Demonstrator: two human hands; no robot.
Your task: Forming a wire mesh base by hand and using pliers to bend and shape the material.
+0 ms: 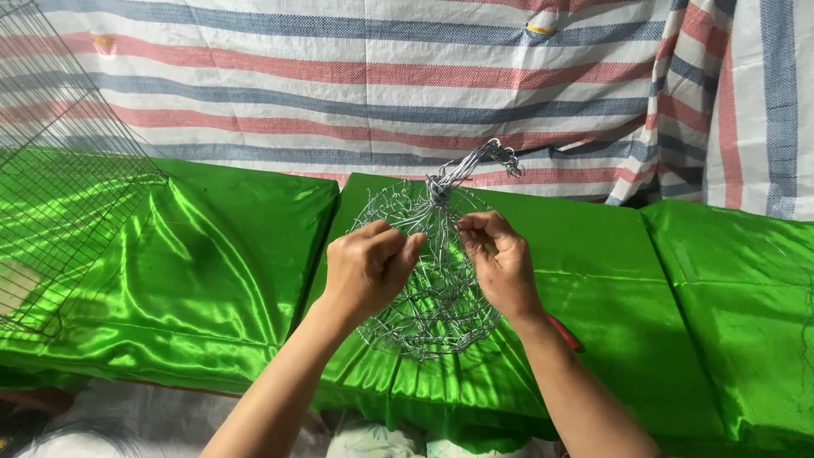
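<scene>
A round basket of twisted silver wire stands upright on a shiny green satin cloth. Its wires gather into a twisted knot at the top, with loose ends sticking out to the upper right. My left hand grips the basket's left side, fingers curled around the wires. My right hand pinches wires on the right side, just below the knot. Both hands hold the basket between them.
A red-handled tool lies on the cloth, partly hidden under my right forearm. A wire mesh panel leans at the far left. A red, blue and white striped tarp hangs behind. Green cushions extend to both sides.
</scene>
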